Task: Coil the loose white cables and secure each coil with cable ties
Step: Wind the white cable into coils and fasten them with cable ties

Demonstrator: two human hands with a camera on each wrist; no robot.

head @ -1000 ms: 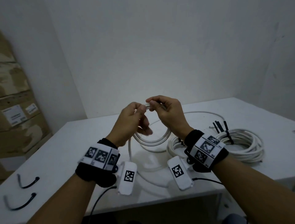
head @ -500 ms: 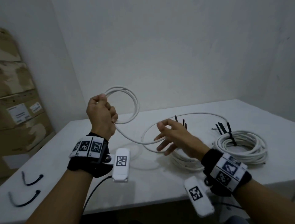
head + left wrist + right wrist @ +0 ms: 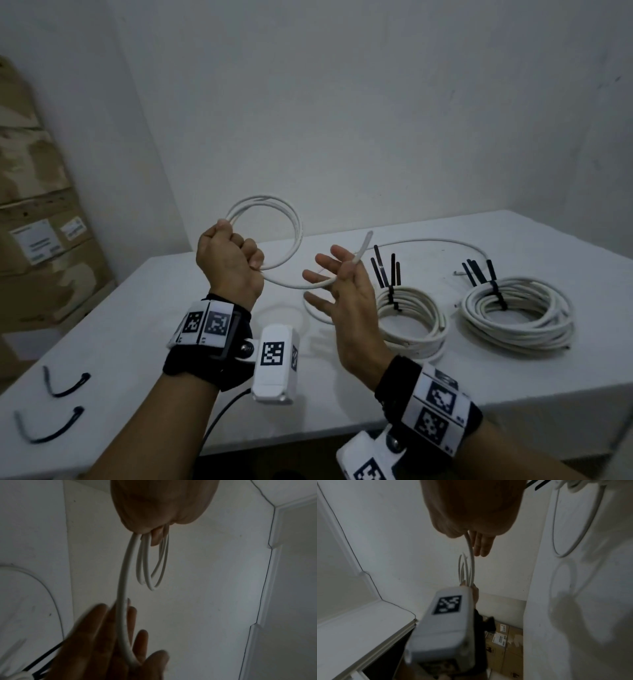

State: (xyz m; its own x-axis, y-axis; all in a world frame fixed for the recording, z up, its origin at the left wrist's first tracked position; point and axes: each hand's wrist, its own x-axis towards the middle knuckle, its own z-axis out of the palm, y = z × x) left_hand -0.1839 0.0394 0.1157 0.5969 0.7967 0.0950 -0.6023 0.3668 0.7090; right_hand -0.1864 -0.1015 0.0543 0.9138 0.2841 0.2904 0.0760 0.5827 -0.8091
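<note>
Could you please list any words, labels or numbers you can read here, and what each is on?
No text is readable.
White labels on the cardboard boxes: print too blurred.
Wristbands: square code markers; tiny characters at their edges are too small.
Wrist camera housings: code markers only, no words.

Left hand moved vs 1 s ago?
Yes. The left hand, gripping the small coil, has shifted left, away from the tied coil and the right hand, which holds the loose cable.

White table (image 3: 144,325): tied coil (image 3: 411,318) is set right of right hand (image 3: 349,308), second coil (image 3: 520,315) further right; loose cable (image 3: 445,242) is run beyond them; two black ties (image 3: 66,387) are laid far left of left hand (image 3: 229,263).
</note>
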